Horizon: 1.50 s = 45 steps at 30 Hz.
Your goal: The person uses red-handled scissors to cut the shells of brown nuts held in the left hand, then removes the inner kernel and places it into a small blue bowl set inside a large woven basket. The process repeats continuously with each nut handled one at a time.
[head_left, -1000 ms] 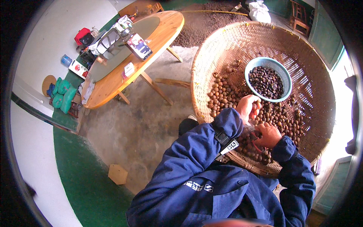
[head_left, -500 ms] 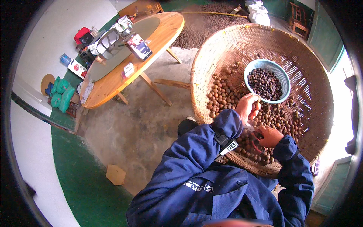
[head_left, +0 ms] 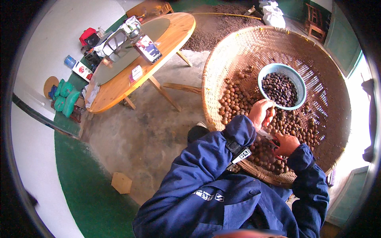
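Landmark: the light-blue bowl point(head_left: 300, 83), a slatted plastic one holding small dark pieces point(head_left: 279, 90), set inside a broad woven basket point(head_left: 335, 99). Round brown nuts point(head_left: 233, 104) lie loose in the basket, left of the bowl and on its near side. Left hand point(head_left: 262, 113) just off the bowl's near-left rim, fingers curled in, thumb side up; whether a nut sits in the grasp, cannot tell. Right hand point(head_left: 287, 144) farther on the near side of the bowl, fingers wrapped around a red-handled metal tool point(head_left: 266, 135), its pale metal end directed toward the left hand; contact there unclear. Well left of the bowl, outside the basket: a round-edged wooden table point(head_left: 183, 31). Beyond the bowl, past the basket's far rim: a white sack point(head_left: 274, 18).
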Tool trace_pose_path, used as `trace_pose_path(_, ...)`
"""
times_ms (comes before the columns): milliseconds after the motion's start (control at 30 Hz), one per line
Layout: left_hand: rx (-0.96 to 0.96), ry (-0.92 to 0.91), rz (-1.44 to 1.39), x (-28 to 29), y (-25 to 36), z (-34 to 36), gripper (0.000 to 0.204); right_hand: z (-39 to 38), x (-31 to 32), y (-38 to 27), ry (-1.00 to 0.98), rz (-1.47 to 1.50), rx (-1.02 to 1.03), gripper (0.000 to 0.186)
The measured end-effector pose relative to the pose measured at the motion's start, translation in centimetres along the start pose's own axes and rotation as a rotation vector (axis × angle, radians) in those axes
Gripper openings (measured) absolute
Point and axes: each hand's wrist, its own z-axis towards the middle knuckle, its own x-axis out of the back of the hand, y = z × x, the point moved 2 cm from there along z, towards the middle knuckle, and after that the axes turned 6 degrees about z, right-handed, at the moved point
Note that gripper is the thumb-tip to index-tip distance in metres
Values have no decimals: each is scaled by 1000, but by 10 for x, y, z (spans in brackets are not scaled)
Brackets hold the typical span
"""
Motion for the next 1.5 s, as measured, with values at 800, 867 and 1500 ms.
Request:
trace_pose_path(800,-208,-11,99,-2,-1,-2,52,-13,39,11,415,1129,203,58)
trace_pose_path(867,-238,78,150,-1,-3,-4,56,-21,40,4,485,945,233,63)
trace_pose_path(1500,-305,96,88,-13,-8,-8,42,-23,39,-6,627,685,385,66)
